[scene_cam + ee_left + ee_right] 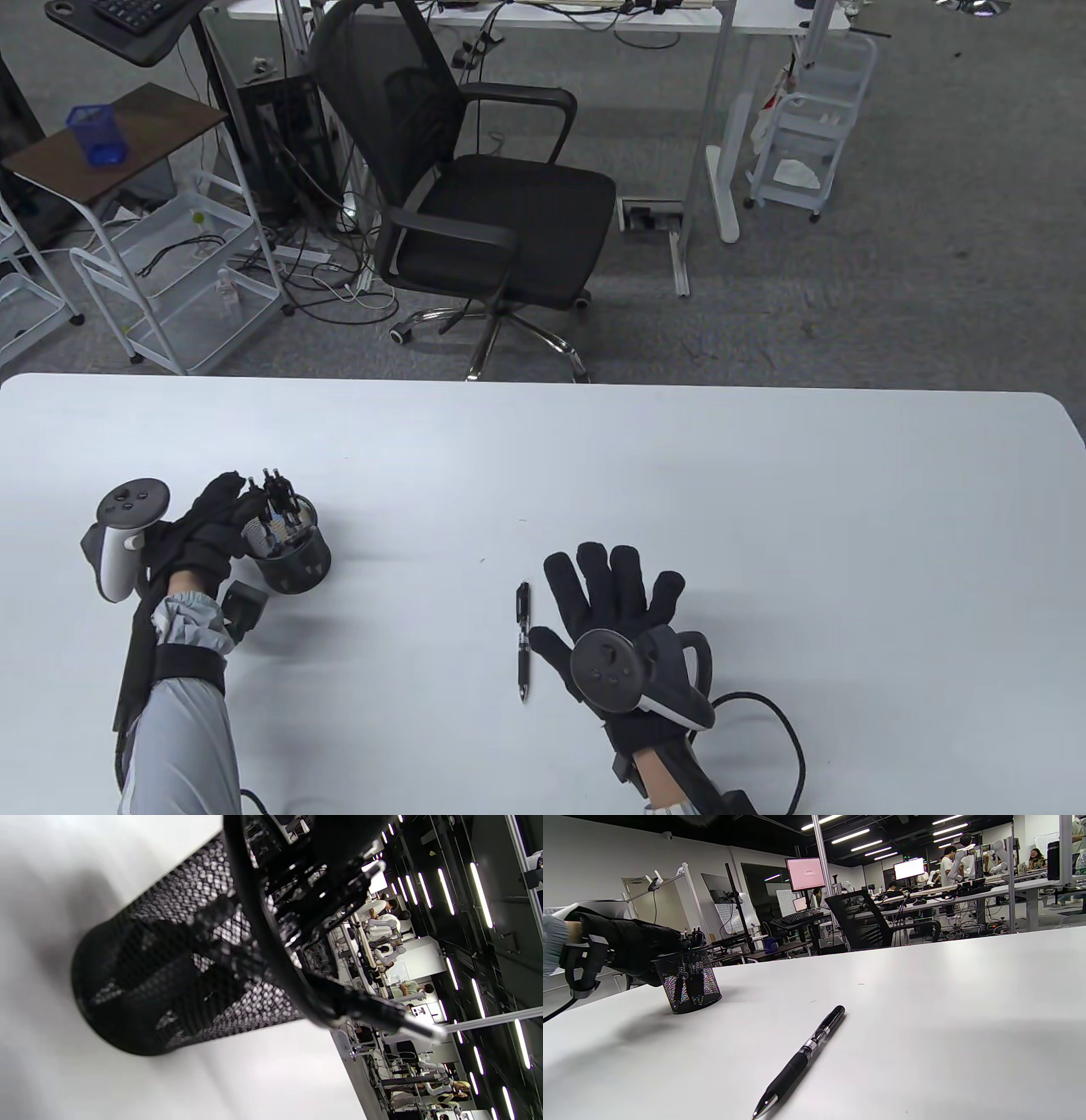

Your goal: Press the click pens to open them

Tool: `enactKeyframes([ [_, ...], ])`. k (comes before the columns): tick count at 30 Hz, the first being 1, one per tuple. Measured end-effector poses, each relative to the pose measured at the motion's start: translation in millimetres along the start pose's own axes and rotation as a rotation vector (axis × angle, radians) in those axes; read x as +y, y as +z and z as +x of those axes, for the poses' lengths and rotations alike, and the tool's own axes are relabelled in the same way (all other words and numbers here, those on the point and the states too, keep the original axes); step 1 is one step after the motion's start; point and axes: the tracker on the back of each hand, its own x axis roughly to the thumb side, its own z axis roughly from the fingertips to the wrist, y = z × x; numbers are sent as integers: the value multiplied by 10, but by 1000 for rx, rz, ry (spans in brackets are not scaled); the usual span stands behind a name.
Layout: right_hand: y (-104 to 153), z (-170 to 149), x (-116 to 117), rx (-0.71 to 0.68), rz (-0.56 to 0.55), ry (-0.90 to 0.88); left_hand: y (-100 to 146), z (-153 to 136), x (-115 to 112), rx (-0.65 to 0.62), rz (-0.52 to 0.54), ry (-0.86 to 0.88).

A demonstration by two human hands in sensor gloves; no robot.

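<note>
Table view is showing you the white table (594,458) first, running wide with its far edge near the office chair (475,212) and broad bare stretches toward the far-right corner. Toward the near-left corner the black mesh pen cup (293,556) is standing, tilted a little, with several click pens (276,501) sticking out of its mouth. Your left hand (199,531) is wrapping its fingers around the cup's rim and left wall, steadying it. Your right hand (624,611) is lying flat near the near edge, about mid-table, fingers spread wide and holding nothing. Just beside its thumb, one black click pen (523,641) is lying apart from the cup, tip pointing toward you; the right wrist view is showing its metal point (763,1105) out, so I judge this one is already clicked open.

You are between pens, as I read it: one done and set down, the next still in the cup. The next move is calling for your right hand to cross to the cup, draw one pen out and thumb its button. Room between hand and cup is open; mind the lying pen on the way.
</note>
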Motion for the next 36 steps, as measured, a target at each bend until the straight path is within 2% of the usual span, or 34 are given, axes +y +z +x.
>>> enactKeyframes([
  [4, 4, 1, -6, 4, 4, 5, -24, 4, -7, 1, -23, 1],
  [7, 2, -7, -9, 7, 4, 4, -26, 15, -31, -9, -6, 44],
  [22, -3, -18, -5, 8, 5, 1, 20, 91, -62, 10, 16, 19],
  [30, -9, -14, -2, 2, 1, -2, 136, 173, -74, 9, 27, 51],
  [36, 4, -1, 2, -8, -2, 0, 296, 343, -94, -27, 39, 14],
])
